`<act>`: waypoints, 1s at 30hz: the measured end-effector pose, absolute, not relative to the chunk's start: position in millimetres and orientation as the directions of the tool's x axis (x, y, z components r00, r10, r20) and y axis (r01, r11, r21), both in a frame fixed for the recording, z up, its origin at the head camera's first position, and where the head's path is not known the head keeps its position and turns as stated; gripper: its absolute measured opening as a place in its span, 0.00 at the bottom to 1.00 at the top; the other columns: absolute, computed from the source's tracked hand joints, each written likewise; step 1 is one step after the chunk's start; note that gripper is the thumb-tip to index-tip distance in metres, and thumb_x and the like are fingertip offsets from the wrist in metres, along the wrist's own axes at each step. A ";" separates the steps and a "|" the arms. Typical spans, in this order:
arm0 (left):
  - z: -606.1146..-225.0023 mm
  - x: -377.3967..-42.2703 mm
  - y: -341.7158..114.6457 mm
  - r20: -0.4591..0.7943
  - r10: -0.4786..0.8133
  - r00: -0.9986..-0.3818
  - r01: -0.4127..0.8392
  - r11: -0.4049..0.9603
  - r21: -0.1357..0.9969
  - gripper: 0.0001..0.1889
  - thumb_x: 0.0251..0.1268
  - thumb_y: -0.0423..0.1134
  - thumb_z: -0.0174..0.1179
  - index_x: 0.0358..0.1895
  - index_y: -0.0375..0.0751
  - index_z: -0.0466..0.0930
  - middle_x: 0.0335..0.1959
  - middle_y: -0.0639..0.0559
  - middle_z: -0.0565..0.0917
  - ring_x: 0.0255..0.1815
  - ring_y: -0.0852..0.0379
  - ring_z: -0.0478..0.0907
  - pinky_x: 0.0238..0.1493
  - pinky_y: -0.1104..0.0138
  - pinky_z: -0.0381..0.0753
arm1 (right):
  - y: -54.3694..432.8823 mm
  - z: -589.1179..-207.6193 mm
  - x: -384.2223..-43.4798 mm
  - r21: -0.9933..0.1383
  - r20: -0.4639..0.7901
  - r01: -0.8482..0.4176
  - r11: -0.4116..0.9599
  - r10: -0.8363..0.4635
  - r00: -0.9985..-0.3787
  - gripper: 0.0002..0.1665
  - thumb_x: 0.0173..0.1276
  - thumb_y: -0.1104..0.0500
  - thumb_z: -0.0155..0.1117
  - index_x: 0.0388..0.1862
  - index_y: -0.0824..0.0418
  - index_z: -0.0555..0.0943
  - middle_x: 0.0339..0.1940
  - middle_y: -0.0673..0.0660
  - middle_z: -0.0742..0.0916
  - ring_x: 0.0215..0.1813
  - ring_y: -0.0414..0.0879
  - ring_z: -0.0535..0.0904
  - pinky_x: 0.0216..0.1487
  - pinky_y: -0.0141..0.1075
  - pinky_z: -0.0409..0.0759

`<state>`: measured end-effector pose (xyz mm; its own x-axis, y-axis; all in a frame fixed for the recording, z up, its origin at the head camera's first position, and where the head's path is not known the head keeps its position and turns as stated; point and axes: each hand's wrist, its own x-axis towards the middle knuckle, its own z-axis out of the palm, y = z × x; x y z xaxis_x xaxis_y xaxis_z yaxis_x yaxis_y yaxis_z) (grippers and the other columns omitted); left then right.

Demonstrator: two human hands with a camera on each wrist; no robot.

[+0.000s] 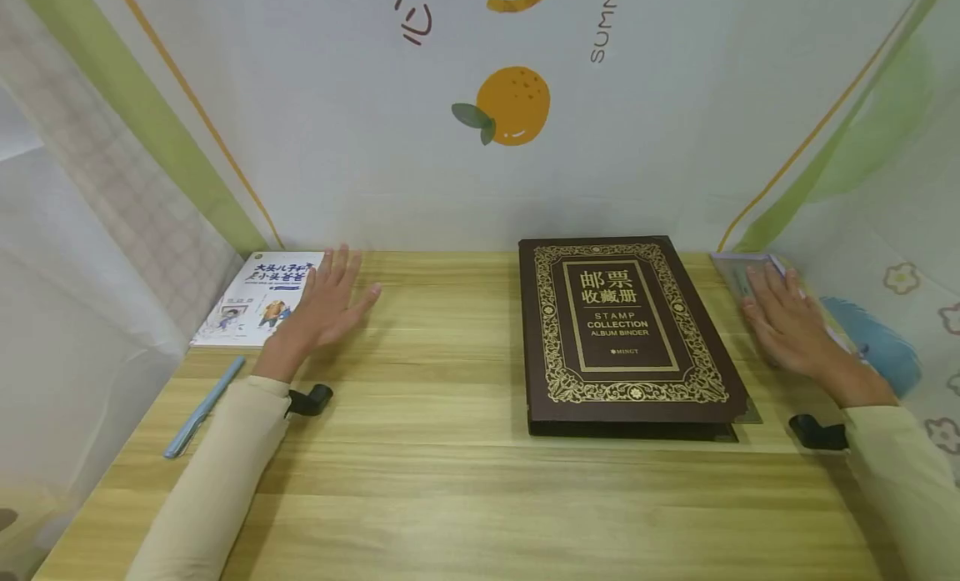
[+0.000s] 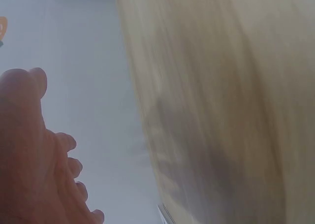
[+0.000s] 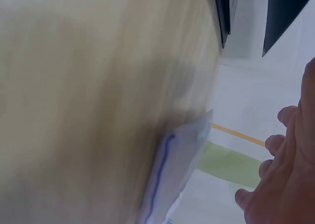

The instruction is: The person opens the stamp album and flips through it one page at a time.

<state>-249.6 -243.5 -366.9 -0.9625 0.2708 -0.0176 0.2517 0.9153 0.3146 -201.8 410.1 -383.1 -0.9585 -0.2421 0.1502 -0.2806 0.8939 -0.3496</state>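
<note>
Two hands lie over the far part of the desk (image 1: 450, 506), one to each side. The left hand (image 1: 324, 308) is raised by the right edge of a booklet (image 1: 243, 302) at far left; its fingers are extended and apart, grasping nothing. The right hand (image 1: 793, 324) is raised over a translucent pouch (image 1: 733, 272) at far right, its fingers likewise extended, with gaps at the tips, and nothing between them.

The booklet is probably light and flexible, its cover perhaps slightly slippery; it is best pinched at its near or right edge. The pouch appears light, soft and likely slick; its purple-trimmed edge offers the clearest hold. Neither looks fragile, though both could crease.

Count: one booklet; one pouch; one brown album (image 1: 622, 335), right of centre; one blue pen (image 1: 204, 408), at left, nearer than the booklet; two dark wrist mounts (image 1: 311, 400).
</note>
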 end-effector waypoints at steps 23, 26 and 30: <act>-359.8 -234.9 -170.2 0.010 0.490 -0.872 0.477 0.843 0.247 0.43 0.78 0.68 0.30 0.83 0.47 0.30 0.85 0.45 0.32 0.85 0.42 0.28 0.81 0.40 0.33 | 391.2 -369.7 -201.5 -0.640 0.087 -0.301 0.707 -0.322 -0.943 0.34 0.87 0.52 0.25 0.84 0.55 0.33 0.82 0.71 0.39 0.81 0.75 0.33 0.82 0.45 0.26; -362.3 -226.8 -154.9 0.008 0.542 -0.840 0.530 0.818 0.224 0.42 0.79 0.67 0.31 0.83 0.46 0.33 0.85 0.45 0.33 0.85 0.43 0.28 0.82 0.41 0.35 | 386.4 -369.5 -202.5 -0.667 0.055 -0.275 0.692 -0.323 -0.945 0.34 0.87 0.52 0.26 0.84 0.56 0.32 0.83 0.67 0.38 0.81 0.73 0.32 0.82 0.42 0.27; -367.0 -215.8 -131.5 -0.002 0.625 -0.780 0.614 0.767 0.184 0.42 0.79 0.66 0.35 0.84 0.46 0.35 0.85 0.48 0.32 0.85 0.45 0.28 0.82 0.42 0.36 | 379.9 -369.4 -203.1 -0.656 0.004 -0.216 0.723 -0.283 -0.959 0.35 0.87 0.48 0.28 0.84 0.52 0.33 0.84 0.67 0.41 0.81 0.76 0.39 0.80 0.62 0.39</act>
